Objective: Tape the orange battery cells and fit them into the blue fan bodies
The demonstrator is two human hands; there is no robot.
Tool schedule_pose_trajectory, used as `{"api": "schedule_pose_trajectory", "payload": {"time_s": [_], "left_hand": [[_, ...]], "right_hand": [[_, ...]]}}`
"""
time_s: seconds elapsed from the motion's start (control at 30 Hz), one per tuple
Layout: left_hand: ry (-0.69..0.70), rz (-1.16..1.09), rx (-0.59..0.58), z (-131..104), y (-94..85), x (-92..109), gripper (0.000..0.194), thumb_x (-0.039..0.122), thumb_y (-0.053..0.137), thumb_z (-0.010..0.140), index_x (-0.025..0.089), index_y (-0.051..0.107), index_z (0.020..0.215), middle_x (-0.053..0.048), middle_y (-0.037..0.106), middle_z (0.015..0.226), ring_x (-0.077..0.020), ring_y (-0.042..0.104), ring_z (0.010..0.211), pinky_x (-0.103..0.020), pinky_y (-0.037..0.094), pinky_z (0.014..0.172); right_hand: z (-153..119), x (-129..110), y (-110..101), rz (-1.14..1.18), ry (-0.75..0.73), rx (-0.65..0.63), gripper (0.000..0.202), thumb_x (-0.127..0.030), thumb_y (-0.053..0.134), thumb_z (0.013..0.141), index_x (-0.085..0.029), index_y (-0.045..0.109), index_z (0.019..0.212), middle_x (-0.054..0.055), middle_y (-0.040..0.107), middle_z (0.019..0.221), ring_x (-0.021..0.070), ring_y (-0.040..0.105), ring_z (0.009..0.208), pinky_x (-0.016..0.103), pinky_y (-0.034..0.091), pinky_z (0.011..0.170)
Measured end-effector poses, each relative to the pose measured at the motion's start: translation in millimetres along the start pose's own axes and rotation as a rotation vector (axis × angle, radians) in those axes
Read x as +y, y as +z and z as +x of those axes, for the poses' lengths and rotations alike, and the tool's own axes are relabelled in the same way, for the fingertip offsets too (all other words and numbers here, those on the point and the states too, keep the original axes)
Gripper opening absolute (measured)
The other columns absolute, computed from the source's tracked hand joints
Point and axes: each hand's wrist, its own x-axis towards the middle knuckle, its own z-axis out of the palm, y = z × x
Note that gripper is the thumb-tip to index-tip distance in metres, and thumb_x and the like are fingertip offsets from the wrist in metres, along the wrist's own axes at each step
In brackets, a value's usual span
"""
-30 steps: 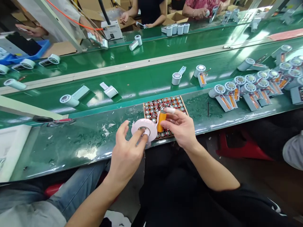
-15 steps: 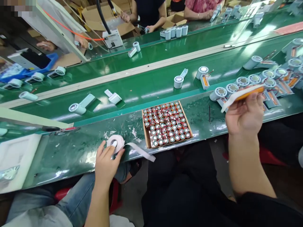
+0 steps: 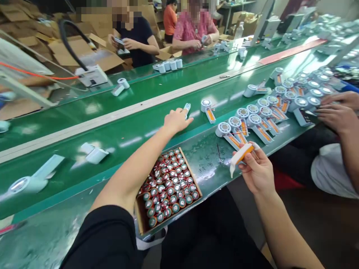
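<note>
Thumb and fingers of the person's right hand pinch an orange cell with a white strip along it, the strip's loose end drooping past the fingertips. They hold it up near the front edge of the dark green bench. The left hand reaches out over the bright green lane, down onto a pale blue housing; from where I stand the hand covers most of it, and I can't tell whether the fingers grip it or only touch.

Under the left forearm sits a cardboard box packed with upright round cells and red wires. By its near corner a white ribbon curls off the bench.

Just right of the left hand lies a wired housing, orange in its handle. More such housings crowd the bench farther right, where a neighbour's hand rests beside them. Across the lane, two co-workers hold small parts, near a row of pale cylinders.
</note>
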Motion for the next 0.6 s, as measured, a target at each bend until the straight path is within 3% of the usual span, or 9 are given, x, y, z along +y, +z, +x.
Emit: {"api": "schedule_pose_trajectory", "payload": {"time_s": [0.1, 0.2, 0.3, 0.4, 0.5, 0.6], "left_hand": [[-0.067, 0.129, -0.124, 52, 16.9, 17, 0.064, 0.058, 0.059, 0.095, 0.017, 0.058, 0.145, -0.022, 0.066, 0.133, -0.0395, 0.063, 0.12, -0.05, 0.052, 0.099], [-0.057, 0.169, -0.162, 57, 19.2, 8, 0.055, 0.048, 0.065, 0.091, 0.016, 0.064, 0.137, -0.021, 0.069, 0.125, -0.0368, 0.066, 0.114, -0.047, 0.052, 0.096], [0.109, 0.193, -0.218, 33, 16.3, -24, 0.042, 0.041, 0.066, 0.089, 0.017, 0.072, 0.122, -0.017, 0.068, 0.129, -0.0322, 0.064, 0.115, -0.041, 0.051, 0.099], [0.316, 0.185, -0.294, -7, 18.3, -62, 0.033, 0.032, 0.063, 0.085, 0.019, 0.076, 0.112, -0.011, 0.064, 0.138, -0.0287, 0.06, 0.118, -0.038, 0.047, 0.105], [0.329, 0.171, -0.301, -46, 25.4, -86, 0.034, 0.021, 0.059, 0.081, 0.021, 0.078, 0.109, -0.009, 0.066, 0.137, -0.0294, 0.054, 0.125, -0.039, 0.045, 0.109], [0.282, 0.166, -0.257, -69, 31.1, -87, 0.038, 0.017, 0.053, 0.082, 0.021, 0.079, 0.11, -0.008, 0.068, 0.136, -0.0293, 0.048, 0.133, -0.041, 0.042, 0.115]], "right_hand": [[4, -2, 3, -0.031, -0.018, 0.008, 0.048, -0.035, 0.093, 0.076, -0.026, 0.073, 0.118, 0.008, 0.078, 0.119, 0.0215, 0.078, 0.085, 0.021, 0.056, 0.051], [7, -1, 3, -0.061, -0.027, -0.008, 0.047, -0.038, 0.091, 0.079, -0.025, 0.07, 0.119, 0.008, 0.078, 0.119, 0.0219, 0.077, 0.084, 0.026, 0.06, 0.056], [7, 5, 6, -0.046, -0.025, -0.044, 0.046, -0.039, 0.09, 0.08, -0.026, 0.068, 0.119, 0.007, 0.078, 0.116, 0.0223, 0.077, 0.087, 0.032, 0.064, 0.067], [3, 13, 17, -0.014, 0.004, -0.08, 0.047, -0.038, 0.091, 0.078, -0.026, 0.066, 0.116, 0.005, 0.078, 0.113, 0.0211, 0.076, 0.088, 0.031, 0.064, 0.068], [-4, 21, 35, -0.025, 0.031, -0.118, 0.048, -0.038, 0.093, 0.076, -0.026, 0.065, 0.113, 0.004, 0.077, 0.112, 0.0185, 0.074, 0.083, 0.027, 0.061, 0.061], [-12, 27, 54, -0.048, 0.028, -0.16, 0.05, -0.038, 0.094, 0.073, -0.026, 0.066, 0.112, 0.003, 0.076, 0.11, 0.0163, 0.071, 0.078, 0.025, 0.059, 0.058]]}}
